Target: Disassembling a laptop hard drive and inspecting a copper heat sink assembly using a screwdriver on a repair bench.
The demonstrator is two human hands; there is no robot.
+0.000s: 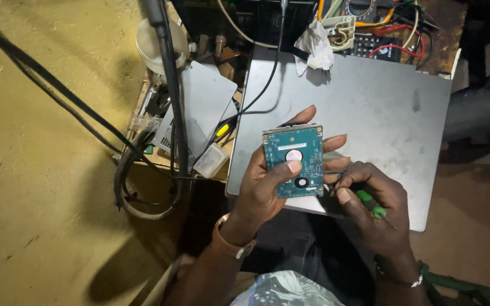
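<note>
My left hand (267,190) holds a small hard drive (294,160) upright, its teal circuit board facing me, with my thumb pressed on the board near a round silver patch. My right hand (372,212) sits just right of the drive, gripping a screwdriver with a green handle (371,204); its thin metal shaft points left toward the drive's right edge. Both hands hover above a closed grey laptop (381,119) lying on my lap and the bench edge.
A crumpled white cloth (315,46) lies at the laptop's far edge. Behind it are tangled red and orange wires (395,34) and electronics. Left of the laptop sit a grey metal plate (202,107), black cables (143,170) and a white round container (151,42).
</note>
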